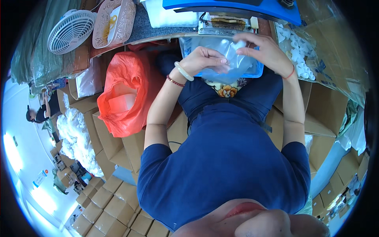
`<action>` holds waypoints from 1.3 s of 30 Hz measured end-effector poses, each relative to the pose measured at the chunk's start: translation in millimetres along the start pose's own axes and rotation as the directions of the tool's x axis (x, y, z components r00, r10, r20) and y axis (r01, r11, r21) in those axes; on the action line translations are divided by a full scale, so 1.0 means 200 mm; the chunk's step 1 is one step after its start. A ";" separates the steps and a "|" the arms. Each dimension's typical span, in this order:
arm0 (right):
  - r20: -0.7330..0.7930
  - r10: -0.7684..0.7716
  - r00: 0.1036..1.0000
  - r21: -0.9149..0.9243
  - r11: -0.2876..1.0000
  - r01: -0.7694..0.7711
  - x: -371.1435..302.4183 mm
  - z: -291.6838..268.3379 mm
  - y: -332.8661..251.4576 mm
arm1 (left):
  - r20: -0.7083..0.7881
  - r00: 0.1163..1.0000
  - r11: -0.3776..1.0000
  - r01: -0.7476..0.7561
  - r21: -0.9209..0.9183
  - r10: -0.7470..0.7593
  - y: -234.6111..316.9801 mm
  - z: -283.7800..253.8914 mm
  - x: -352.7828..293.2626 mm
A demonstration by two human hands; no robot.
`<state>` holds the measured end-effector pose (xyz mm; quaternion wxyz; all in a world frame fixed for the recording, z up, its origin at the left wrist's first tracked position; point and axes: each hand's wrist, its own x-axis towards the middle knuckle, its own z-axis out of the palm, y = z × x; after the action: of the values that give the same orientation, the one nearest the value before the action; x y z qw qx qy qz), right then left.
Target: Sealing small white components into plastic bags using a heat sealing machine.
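Hands at work over my lap: my left hand (205, 59) pinches the near edge of a clear plastic bag (231, 55), fingers together on it; my right hand (262, 49) grips its far side. Bag lies in a blue tray (256, 73). Orange sack (124, 94) to my left; small white fan (71, 31) beyond.

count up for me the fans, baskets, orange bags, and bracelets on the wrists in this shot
White fan: 1
Pink basket: 1
Orange bag: 1
Bracelets: 3, a pale bangle and a red beaded string on the left hand, a red cord on the right hand
Total: 6
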<state>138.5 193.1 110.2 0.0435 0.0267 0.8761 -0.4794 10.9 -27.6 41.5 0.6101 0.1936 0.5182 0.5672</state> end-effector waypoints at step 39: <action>-0.545 -0.055 0.837 0.197 0.961 0.192 -0.11 0.21 -0.14 | -0.458 0.735 0.823 -0.239 0.515 0.500 0.03 -0.02 -0.17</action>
<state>160.5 142.6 113.8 -0.2370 0.1074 0.7876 -0.5586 10.1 -58.4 59.7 0.2390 0.2421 0.7368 0.5843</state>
